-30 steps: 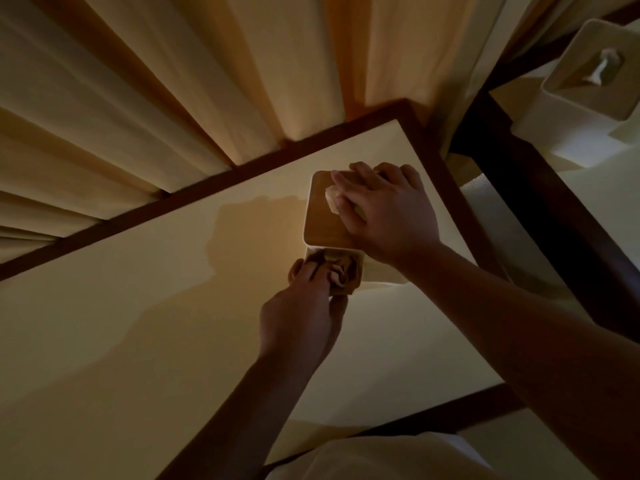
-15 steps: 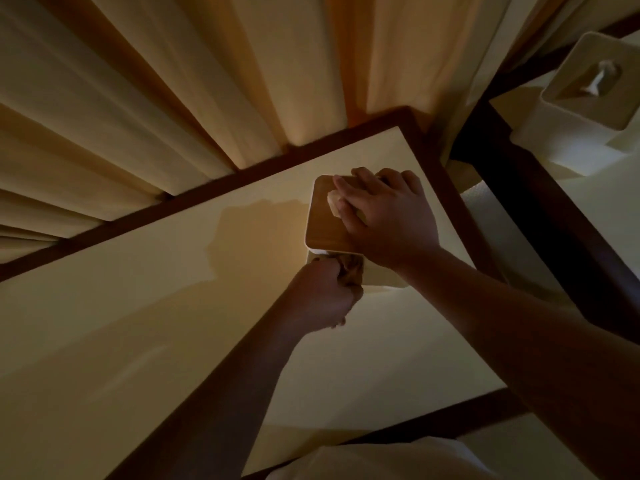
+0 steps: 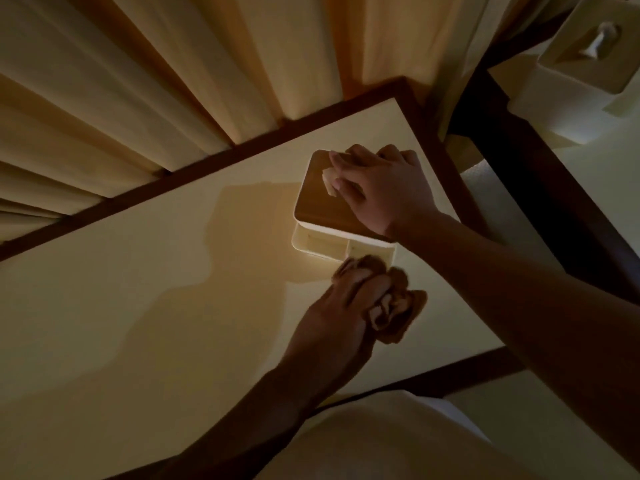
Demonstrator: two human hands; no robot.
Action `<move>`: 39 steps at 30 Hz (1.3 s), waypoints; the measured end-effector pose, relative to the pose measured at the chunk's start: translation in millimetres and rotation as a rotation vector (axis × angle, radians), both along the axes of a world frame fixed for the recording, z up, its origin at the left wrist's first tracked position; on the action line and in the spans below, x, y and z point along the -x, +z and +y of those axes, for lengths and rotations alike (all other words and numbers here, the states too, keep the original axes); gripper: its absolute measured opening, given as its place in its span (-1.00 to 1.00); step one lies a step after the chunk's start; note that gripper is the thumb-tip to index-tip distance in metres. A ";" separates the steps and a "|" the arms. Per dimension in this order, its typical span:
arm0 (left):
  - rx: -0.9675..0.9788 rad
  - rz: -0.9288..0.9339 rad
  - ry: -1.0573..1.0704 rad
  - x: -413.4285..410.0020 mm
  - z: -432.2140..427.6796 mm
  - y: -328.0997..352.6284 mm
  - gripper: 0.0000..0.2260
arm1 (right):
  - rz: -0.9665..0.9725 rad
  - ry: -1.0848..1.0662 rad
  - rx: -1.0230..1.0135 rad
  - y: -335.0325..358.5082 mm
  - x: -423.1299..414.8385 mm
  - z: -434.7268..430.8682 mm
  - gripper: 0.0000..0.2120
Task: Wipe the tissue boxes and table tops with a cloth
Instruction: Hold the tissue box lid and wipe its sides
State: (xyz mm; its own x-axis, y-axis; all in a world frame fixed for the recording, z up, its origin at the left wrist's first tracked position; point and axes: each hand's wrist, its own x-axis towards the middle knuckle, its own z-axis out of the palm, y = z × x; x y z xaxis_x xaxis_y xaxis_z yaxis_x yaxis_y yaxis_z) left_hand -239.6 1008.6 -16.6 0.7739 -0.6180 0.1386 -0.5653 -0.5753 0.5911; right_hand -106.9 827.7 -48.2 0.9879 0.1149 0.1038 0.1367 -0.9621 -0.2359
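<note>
Fingers of the right hand (image 3: 379, 192) lay spread flat on the lid of the box (image 3: 332, 216) near the table's (image 3: 138, 306) far corner, likely steadying it, while the left hand (image 3: 349, 303) clenched the cloth (image 3: 391, 306) on the tabletop beside its base.

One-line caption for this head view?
Right hand steadies tissue box; left hand holds bunched cloth beside its base.

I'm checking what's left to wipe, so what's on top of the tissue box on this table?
The right hand rests on the tissue box, pressing its brown lid, with a tissue poking out beside the fingers. The lid under the palm is hidden.
</note>
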 end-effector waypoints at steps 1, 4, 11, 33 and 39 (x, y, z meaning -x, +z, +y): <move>0.002 -0.028 0.002 -1.8 -3.6 1.5 -0.60 | 0.010 0.004 -0.009 -0.8 2.9 -0.3 -0.53; -0.194 -0.228 0.057 -15.1 -14.4 -1.1 -0.71 | 0.004 0.023 -0.035 -2.6 10.0 -0.6 -0.52; -0.531 -0.088 0.137 -13.0 -14.8 3.5 -0.68 | -0.036 0.037 -0.032 -4.1 11.0 0.4 -0.51; -0.901 0.528 -0.008 -59.5 -55.7 6.1 -0.64 | -0.103 -0.039 0.044 -9.6 13.4 8.9 -0.53; -1.020 0.581 -0.030 -60.3 -66.8 2.7 -0.59 | -0.120 -0.023 0.023 -9.7 13.7 5.6 -0.53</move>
State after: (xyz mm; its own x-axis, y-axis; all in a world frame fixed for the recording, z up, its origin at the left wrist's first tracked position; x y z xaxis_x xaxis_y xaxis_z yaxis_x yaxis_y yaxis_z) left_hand -179.3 941.9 -13.9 0.5412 -0.2580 -0.8003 -0.3835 -0.9227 0.0381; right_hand -120.6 833.3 -57.9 0.9711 0.0961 0.2187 0.1404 -0.9703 -0.1968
